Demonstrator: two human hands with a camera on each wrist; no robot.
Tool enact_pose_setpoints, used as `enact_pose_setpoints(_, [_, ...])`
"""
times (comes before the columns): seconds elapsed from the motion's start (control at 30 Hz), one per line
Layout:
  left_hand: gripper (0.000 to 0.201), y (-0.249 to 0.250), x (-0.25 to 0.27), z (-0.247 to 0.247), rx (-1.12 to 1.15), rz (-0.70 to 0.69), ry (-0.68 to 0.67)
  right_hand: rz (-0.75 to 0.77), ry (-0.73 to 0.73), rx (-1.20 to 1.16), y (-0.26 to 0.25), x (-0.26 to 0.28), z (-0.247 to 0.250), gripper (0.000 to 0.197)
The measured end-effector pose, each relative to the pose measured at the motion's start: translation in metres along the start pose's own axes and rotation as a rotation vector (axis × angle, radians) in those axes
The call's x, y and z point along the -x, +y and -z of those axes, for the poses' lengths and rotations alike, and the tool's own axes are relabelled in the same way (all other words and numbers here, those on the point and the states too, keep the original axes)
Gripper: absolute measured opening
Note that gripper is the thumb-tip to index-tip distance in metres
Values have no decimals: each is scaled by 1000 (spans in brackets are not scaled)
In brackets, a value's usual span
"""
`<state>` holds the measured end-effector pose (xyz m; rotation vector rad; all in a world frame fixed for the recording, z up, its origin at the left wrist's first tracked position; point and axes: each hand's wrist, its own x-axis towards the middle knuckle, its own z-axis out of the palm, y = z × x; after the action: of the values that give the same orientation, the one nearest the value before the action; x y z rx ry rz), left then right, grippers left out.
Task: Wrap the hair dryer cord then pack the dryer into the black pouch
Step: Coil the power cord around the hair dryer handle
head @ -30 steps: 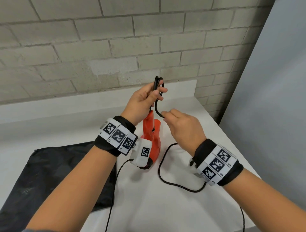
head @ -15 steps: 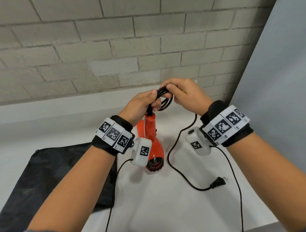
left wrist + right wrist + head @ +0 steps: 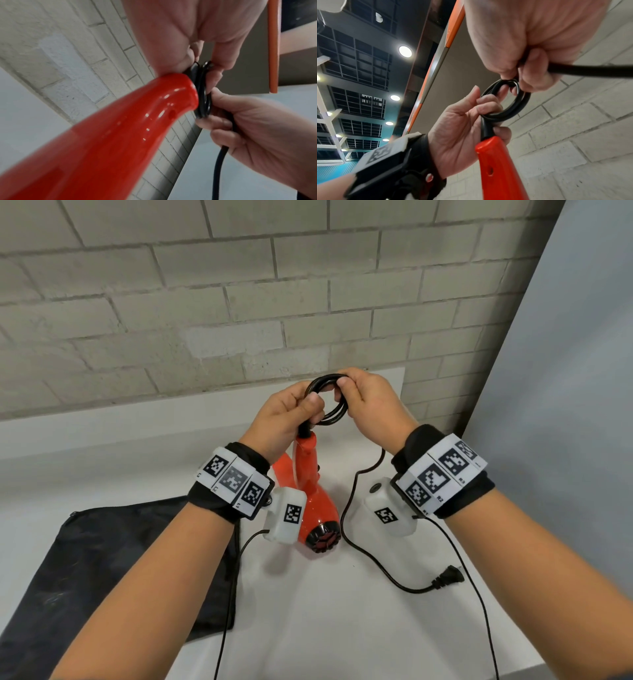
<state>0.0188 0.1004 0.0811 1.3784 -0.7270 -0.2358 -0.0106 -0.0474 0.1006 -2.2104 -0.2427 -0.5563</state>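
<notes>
Hair dryer [image 3: 310, 491] stood nose-down on the white table [image 3: 308, 611], black pouch [image 3: 102, 570] flat to its left. Left hand [image 3: 284, 419] pinched the cord [image 3: 329, 402] loops at the handle end, right hand [image 3: 370, 405] had fingers clamped on the coil's far side. Plug [image 3: 447, 577] lay loose, near right.

In the head view the white table [image 3: 308, 628] lies bare at lower centre, room for a hand between the black pouch [image 3: 102, 570] at lower left and the loose cord [image 3: 356, 546] with its plug [image 3: 448, 578] at lower right. The brick wall [image 3: 239, 302] closes the far edge, and a grey panel [image 3: 575, 405] bounds the right.
</notes>
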Motion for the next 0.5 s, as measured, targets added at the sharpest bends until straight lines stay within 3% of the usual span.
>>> enact_pose_setpoints(0.27, [21,-4,-1,4,87,-61,151,-43,32,-140,-1,5,-4,27])
enact_pose_setpoints(0.37, [24,-4,0,5,69,-82,158,-39,29,-245,0,7,-2,32])
enact_pose_setpoints(0.5, [24,-4,-2,5,68,-80,153,-9,10,-218,1,7,-1,34])
